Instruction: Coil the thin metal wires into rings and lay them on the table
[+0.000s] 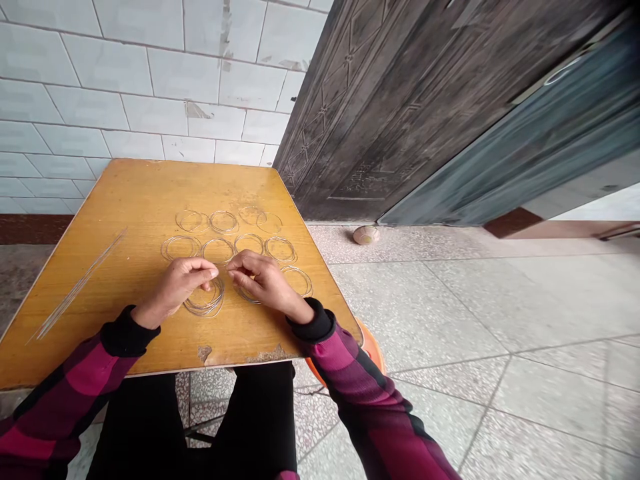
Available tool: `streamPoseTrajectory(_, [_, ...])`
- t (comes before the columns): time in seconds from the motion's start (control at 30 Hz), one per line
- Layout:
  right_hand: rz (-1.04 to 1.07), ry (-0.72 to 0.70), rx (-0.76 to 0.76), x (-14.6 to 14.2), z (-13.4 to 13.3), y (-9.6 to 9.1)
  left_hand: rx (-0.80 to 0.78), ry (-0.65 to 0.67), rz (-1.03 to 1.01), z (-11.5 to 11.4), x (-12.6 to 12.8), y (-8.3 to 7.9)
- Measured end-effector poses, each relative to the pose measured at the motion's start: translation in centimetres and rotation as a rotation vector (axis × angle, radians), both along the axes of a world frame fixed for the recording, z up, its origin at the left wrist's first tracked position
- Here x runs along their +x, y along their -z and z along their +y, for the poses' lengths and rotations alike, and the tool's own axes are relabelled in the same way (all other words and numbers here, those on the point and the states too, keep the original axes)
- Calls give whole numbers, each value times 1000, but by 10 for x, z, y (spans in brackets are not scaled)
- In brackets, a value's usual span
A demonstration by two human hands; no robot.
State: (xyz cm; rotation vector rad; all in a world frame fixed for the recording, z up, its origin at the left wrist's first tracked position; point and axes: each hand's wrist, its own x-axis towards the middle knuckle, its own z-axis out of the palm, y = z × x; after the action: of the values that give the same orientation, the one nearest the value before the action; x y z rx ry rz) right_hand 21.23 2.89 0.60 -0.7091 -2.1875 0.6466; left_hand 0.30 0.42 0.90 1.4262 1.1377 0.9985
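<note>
Over the front half of the wooden table, my left hand (186, 283) is closed in a pinch, with what looks like thin wire at its fingertips. A wire coil (204, 312) shows just below it. Close by on the right, my right hand (265, 280) also pinches; the strand there is too fine to follow. Behind my right hand, another coil (246, 295) is partly hidden. Several wire rings lie in rows beyond, among them a ring (223, 231) and a ring (281, 259). One more ring (309, 283) sits right of my right wrist.
Several straight thin wires (83, 283) lie along the left side of the table (165, 183). Its front edge is chipped. A white tiled wall (135, 70) stands behind, and a dark carved door (370, 113) to the right. An orange stool (371, 347) shows under the right corner; a roundish object (366, 235) rests on the floor.
</note>
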Motion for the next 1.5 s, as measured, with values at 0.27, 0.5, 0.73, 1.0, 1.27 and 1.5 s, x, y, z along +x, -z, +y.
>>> streamPoseTrajectory(0.27, [-46, 63, 174, -1, 0, 12, -24, 1, -1, -1, 3, 1])
streamPoseTrajectory(0.5, [-84, 98, 327, -2, -2, 16, -59, 5, 26, -1, 5, 2])
streamPoseTrajectory(0.73, [-216, 85, 380, -1, -4, 13, -73, 0, -6, -4, 7, 1])
streamPoseTrajectory(1.0, [62, 266, 247, -3, -7, 6, -402, 111, -589, -1, 6, 7])
streamPoseTrajectory(1.27, [236, 233, 105, -11, -6, 13, -596, 389, -783, -4, 13, 11])
streamPoseTrajectory(1.5, [194, 264, 107, -13, -7, 12, -510, 235, -748, -6, 17, 10])
